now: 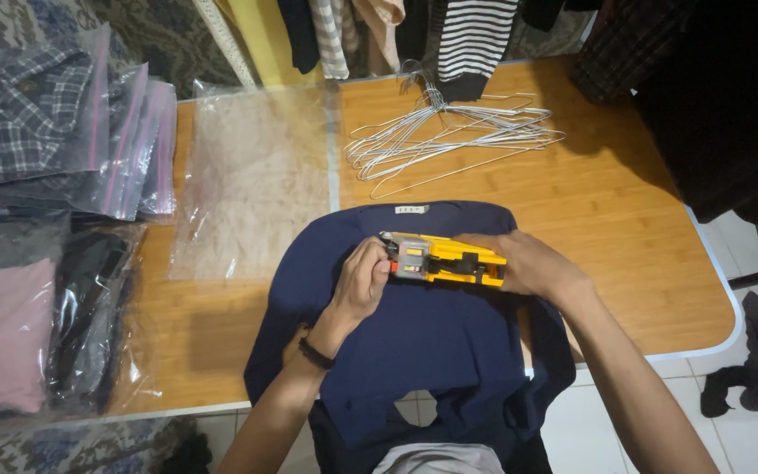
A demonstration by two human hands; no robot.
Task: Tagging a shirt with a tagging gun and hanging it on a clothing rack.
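Both my hands were closed on the yellow handheld tool (pixel 446 260), held level just above the chest of the navy T-shirt (pixel 423 325). The left hand (pixel 360 283) clamped its grey end, thumb on top; the right hand (pixel 524 263) wrapped the other end. What kind of tool it was I could not tell for certain; it looked like a tagging or labelling gun.

The shirt lay flat on the wooden table (pixel 607 228), collar label away from me, hem hanging over the near edge.

Judgement: the step in hand was readying the tool over the shirt. The next move would call for a steady hold and a careful aim at the fabric.

Beyond: wire hangers (pixel 449 140); an empty clear bag (pixel 252 175); bagged garments stacked left (pixel 54 132).
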